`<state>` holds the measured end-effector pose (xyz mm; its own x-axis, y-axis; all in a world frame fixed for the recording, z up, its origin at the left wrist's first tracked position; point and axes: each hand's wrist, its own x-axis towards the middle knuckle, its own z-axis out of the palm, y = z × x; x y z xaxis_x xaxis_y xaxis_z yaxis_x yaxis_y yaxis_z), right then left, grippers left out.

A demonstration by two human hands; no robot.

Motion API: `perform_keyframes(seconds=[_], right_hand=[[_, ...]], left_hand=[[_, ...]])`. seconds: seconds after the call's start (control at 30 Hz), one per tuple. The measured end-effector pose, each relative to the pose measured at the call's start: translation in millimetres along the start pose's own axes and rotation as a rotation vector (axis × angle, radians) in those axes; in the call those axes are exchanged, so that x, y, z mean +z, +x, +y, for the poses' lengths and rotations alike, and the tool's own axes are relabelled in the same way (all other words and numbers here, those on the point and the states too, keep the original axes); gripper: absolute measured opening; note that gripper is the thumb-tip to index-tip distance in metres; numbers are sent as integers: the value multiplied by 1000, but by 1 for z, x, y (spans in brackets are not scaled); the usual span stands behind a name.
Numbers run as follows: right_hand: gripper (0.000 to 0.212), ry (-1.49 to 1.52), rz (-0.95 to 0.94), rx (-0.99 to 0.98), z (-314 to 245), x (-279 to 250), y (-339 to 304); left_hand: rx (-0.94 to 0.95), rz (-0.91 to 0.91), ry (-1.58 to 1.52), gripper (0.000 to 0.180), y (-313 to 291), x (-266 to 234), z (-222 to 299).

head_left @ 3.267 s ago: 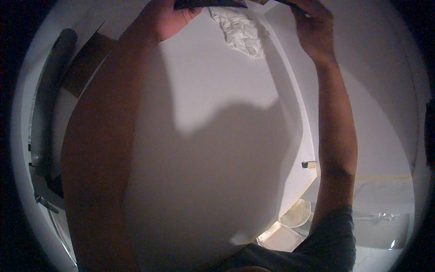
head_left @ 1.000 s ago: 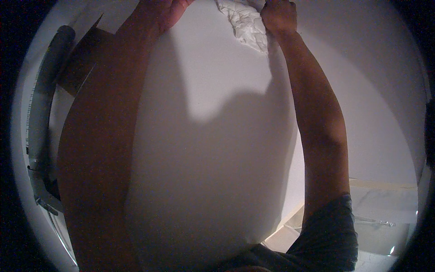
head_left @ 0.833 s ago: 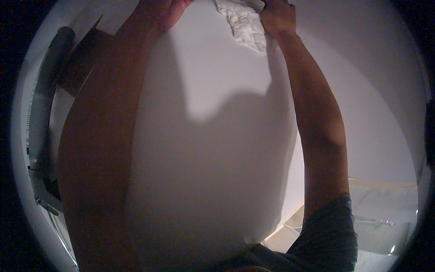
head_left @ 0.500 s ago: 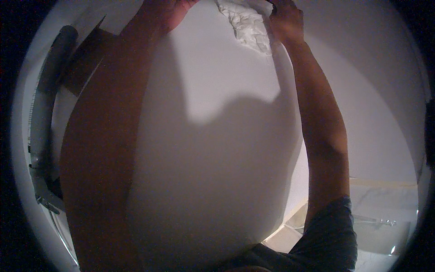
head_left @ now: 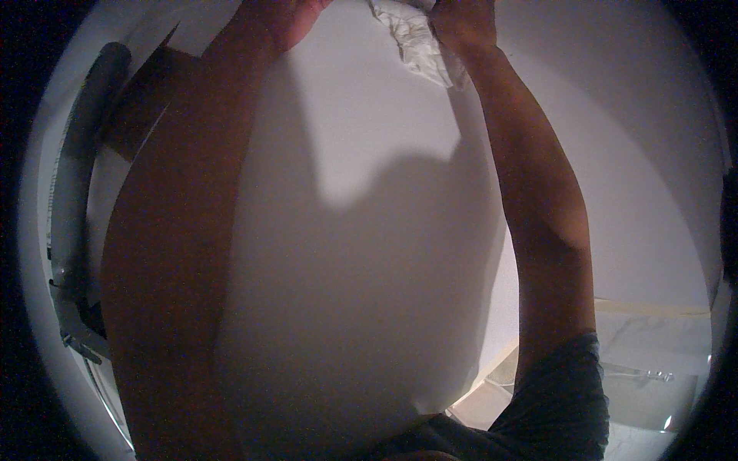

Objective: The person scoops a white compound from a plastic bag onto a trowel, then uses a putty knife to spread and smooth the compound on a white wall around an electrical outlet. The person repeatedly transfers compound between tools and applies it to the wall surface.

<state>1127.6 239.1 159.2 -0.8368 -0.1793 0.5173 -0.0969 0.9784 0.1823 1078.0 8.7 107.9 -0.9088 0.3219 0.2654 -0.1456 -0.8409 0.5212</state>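
Both my arms reach up along a broad white surface (head_left: 369, 253), and the picture's top edge cuts off both hands. My left hand (head_left: 296, 27) is at the upper left, close to the surface, its fingers out of view. Across from it, my right hand (head_left: 465, 27) looks closed, with its fingers curled, but whatever is in it is hidden. A crumpled white cloth (head_left: 419, 46) hangs just left of my right hand and touches it or nearly so; what holds its upper end does not show. Shadows of my arms fall over the surface.
A thick grey pipe (head_left: 84, 154) runs down the left side, beside a brown panel (head_left: 146, 100). At the lower right are a pale marbled surface (head_left: 646, 338) and a shiny metal fitting (head_left: 659, 376). A plain pale wall (head_left: 630, 192) rises on the right.
My right hand and forearm have shifted a little to the left, towards the cloth. The cloth's lower end has moved slightly, and my left arm has hardly moved.
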Motion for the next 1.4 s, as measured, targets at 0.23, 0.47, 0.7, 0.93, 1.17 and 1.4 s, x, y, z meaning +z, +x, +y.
perform_keyframes(seconds=[0.23,0.47,0.7,0.93,1.17,1.4], right_hand=[[54,82,-22,29,13,-1,-1],[50,-54,4,-8,21,-8,-15],[40,785,254,-86,-29,-73,-44],[62,463,291,-492,-35,-60,-43],[40,561,126,-429,9,-99,-28],[25,750,-65,-551,7,-114,-15]], left_hand=[[44,34,28,17,-1,26,-8],[25,59,19,14,-8,2,-4],[39,-60,-9,10,-11,-26,-4],[38,-186,-95,15,-19,-21,2],[-181,-144,12,11,-19,-19,5],[-166,-389,142,33,-35,4,5]])
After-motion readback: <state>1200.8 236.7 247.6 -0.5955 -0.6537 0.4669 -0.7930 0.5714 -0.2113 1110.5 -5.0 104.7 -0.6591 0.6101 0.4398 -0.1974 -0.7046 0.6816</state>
